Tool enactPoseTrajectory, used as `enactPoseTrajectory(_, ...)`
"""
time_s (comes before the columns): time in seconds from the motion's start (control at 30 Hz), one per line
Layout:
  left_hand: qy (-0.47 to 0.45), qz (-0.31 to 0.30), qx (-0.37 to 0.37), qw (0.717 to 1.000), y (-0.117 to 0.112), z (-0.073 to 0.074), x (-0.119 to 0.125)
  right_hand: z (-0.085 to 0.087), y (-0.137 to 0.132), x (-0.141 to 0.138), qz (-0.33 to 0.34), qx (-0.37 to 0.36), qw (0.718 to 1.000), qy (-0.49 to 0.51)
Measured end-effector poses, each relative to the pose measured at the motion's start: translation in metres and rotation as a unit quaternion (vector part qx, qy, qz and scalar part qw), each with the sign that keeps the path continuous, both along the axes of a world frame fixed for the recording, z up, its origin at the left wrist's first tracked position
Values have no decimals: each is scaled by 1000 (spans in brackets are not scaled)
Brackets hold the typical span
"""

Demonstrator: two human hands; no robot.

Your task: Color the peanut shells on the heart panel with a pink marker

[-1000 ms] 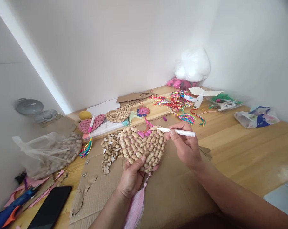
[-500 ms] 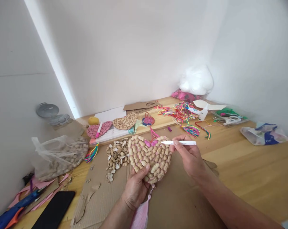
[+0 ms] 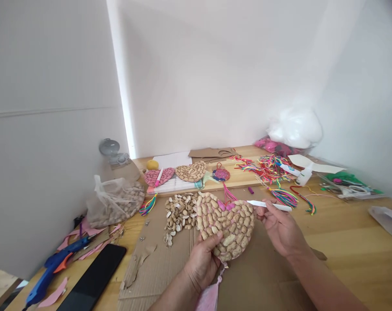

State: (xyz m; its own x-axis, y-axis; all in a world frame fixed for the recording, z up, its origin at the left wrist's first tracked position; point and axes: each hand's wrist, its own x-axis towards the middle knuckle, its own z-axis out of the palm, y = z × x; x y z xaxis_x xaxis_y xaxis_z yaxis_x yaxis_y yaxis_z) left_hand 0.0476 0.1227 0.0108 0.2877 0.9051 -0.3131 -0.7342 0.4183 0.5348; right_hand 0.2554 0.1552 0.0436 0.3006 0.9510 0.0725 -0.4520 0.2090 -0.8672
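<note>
No legible text: any print on the white marker, small bottle and blue-and-white tube by the yarn is too small or blurred to read.

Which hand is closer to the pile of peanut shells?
Left. The left hand, gripping the peanut heart, is just to the near-right of the peanut shells; the right hand, holding the white marker, is farther right, past the heart.

It's a craft wkspc w/ glue gun, tassels.
</note>
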Motion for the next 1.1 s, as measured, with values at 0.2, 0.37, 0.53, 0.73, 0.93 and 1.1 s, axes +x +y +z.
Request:
enactPoseTrajectory(0.2, -13, -7, 6, 1000, 0, 0, 2, -8, 3, 5, 35, -23, 999, 17)
enactPoseTrajectory(0.37, -3, -1, 6, 1000, 0, -3, 2, -14, 6, 8, 57, -58, 995, 64)
enactPoseTrajectory(0.53, -15, 9, -1, 1000, 2, -3, 2, -13, 5, 7, 76, -73, 993, 60)
enactPoseTrajectory(0.73, -16, 2, -4, 1000, 1, -4, 2, -14, 7, 8, 76, -84, 991, 74)
enactPoseTrajectory(0.93, -23, 14, 28, 999, -1, -2, 3, -16, 8, 9, 78, -98, 988, 86)
enactPoseTrajectory(1.1, -9, -2, 54, 998, -3, 2, 3, -16, 8, 9, 74, -99, 988, 95)
